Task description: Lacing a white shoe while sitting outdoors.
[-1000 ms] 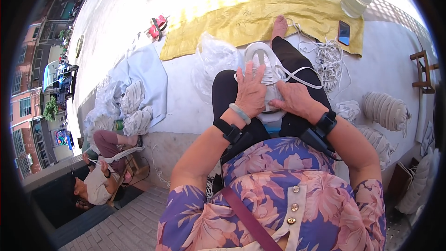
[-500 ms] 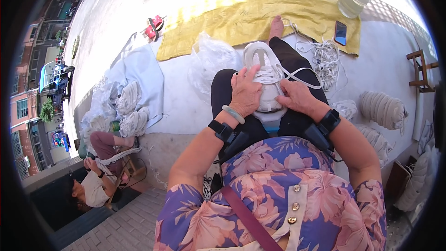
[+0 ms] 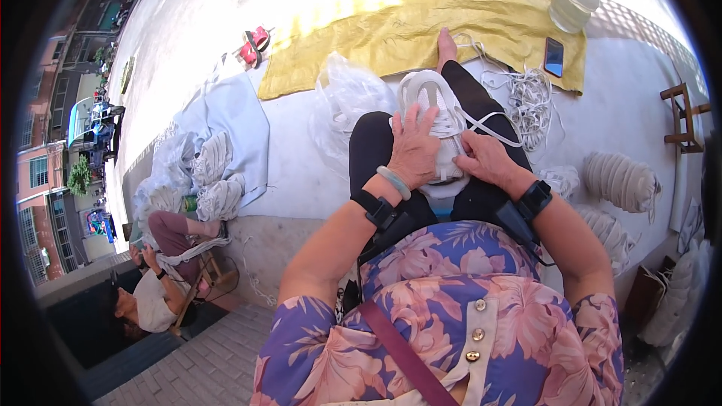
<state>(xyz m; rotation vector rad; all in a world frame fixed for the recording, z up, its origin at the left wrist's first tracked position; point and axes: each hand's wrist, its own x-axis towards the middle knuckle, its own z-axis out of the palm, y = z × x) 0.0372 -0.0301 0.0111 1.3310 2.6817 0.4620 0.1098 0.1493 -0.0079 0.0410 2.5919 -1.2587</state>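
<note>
A white and grey sneaker [image 3: 429, 90] rests on my lap between my knees, its toe pointing away from me. My left hand [image 3: 414, 152] lies across its laced front, fingers spread over the crossing laces. At the shoe's right side is my right hand [image 3: 490, 158], fingers curled and thumb by the collar. A loose white shoelace [image 3: 492, 114] leaves the shoe, loops out to the right and runs back to the right fingers, which seem to hold it; the exact grip is partly hidden.
Beyond my knees lies a yellow sheet [image 3: 346, 37] with a phone [image 3: 553, 56] and a water jug [image 3: 574, 3]. A pile of white laces [image 3: 531, 105] sits right of my leg. Bundled shoes [image 3: 620, 182] lie farther right. At left, a seated person [image 3: 154, 301] is near more white shoes [image 3: 218, 199].
My left hand has slid forward and right over the laces, its fingers flatter. The right hand has shifted slightly and its thumb moved a little. The person at left has raised their hands.
</note>
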